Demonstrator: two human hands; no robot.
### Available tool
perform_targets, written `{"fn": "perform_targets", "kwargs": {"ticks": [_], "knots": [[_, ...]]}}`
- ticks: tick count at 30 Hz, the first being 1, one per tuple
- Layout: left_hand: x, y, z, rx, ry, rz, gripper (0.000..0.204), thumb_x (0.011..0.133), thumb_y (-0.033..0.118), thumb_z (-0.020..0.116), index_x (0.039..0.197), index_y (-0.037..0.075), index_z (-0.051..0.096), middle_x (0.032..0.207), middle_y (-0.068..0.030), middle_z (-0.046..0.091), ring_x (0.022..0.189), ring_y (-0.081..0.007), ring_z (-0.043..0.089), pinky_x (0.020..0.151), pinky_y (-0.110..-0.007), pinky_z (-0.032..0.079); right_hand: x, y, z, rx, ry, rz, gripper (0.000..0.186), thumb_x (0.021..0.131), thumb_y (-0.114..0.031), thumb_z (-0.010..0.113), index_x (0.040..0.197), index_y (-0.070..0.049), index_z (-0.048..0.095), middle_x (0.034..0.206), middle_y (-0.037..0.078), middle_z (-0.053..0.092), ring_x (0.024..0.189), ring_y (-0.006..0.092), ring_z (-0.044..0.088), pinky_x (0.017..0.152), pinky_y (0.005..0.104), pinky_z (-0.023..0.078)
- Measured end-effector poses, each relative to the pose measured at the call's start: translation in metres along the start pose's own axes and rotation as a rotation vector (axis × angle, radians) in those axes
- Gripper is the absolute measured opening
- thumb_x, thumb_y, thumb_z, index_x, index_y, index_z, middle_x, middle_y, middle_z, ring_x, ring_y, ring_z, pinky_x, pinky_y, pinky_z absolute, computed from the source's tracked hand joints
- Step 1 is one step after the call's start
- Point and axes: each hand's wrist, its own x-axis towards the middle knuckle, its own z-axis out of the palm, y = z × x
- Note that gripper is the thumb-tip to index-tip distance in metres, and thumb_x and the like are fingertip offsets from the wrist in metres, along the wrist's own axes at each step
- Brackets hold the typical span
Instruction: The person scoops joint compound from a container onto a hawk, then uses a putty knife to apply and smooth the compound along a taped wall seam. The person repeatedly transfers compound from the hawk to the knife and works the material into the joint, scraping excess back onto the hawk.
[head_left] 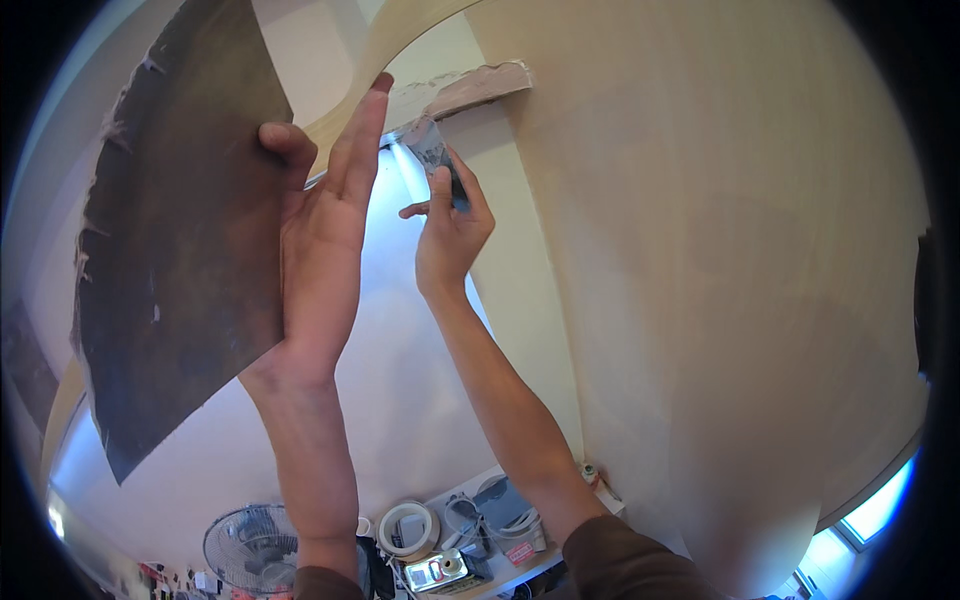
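Observation:
My left hand (pixel 323 230) holds a large dark metal plate (pixel 180 250), its thumb over the face and the other fingers stretched upward by a pale curved wooden edge; the plate has ragged putty along its outer edge. My right hand (pixel 455 225) grips a small putty knife (pixel 430 145), blade up against a narrow ledge (pixel 480 85) coated with pale pink and whitish compound. The handle is mostly hidden in my fingers.
A large curved pale wood panel (pixel 730 180) fills the right, beside a white wall (pixel 400 390) and a light strip. Below are a wire-caged fan (pixel 240 545) and a shelf (pixel 525 570) with tape rolls (pixel 395 515), tools and small items. A bright window (pixel 870 505) shows lower right.

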Motion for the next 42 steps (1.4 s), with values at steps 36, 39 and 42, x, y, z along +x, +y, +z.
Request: {"fn": "perform_targets", "kwargs": {"ticks": [36, 39, 42], "knots": [[0.019, 0.006, -0.007, -0.017, -0.019, 0.0, 0.013, 0.099, 0.008, 0.055, 0.1, -0.002, 0.047, 0.16, -0.033, 0.005, 0.153, -0.039, -0.003, 0.129, -0.052, 0.011, 0.109, 0.009, -0.071, -0.931, 0.013, -0.999, 0.042, 0.088, 0.011, 0.056, 0.129, 0.004, 0.063, 0.109, 0.024, 0.07, 0.089, 0.0335, 0.073, 0.07, 0.0378, 0.057], [0.009, 0.009, -0.009, -0.034, -0.034, -0.019, 0.016, 0.098, 0.009, 0.058, 0.101, -0.002, 0.047, 0.16, -0.0335, 0.005, 0.153, -0.0386, -0.004, 0.129, -0.051, 0.01, 0.114, -0.012, -0.065, -1.04, 0.031, -0.984, 0.033, 0.09, 0.005, 0.058, 0.123, 0.005, 0.065, 0.09, 0.023, 0.071, 0.073, 0.0331, 0.072, 0.062, 0.0388, 0.054], [0.006, 0.018, -0.012, -0.038, -0.04, -0.043, 0.019, 0.098, 0.012, 0.061, 0.102, -0.001, 0.047, 0.16, -0.0337, 0.002, 0.153, -0.0381, -0.005, 0.129, -0.05, 0.009, 0.117, -0.025, -0.057, -1.096, 0.011, -0.944, 0.023, 0.091, 0.0, 0.059, 0.112, 0.005, 0.067, 0.076, 0.021, 0.069, 0.064, 0.0347, 0.069, 0.058, 0.041, 0.051]]}}
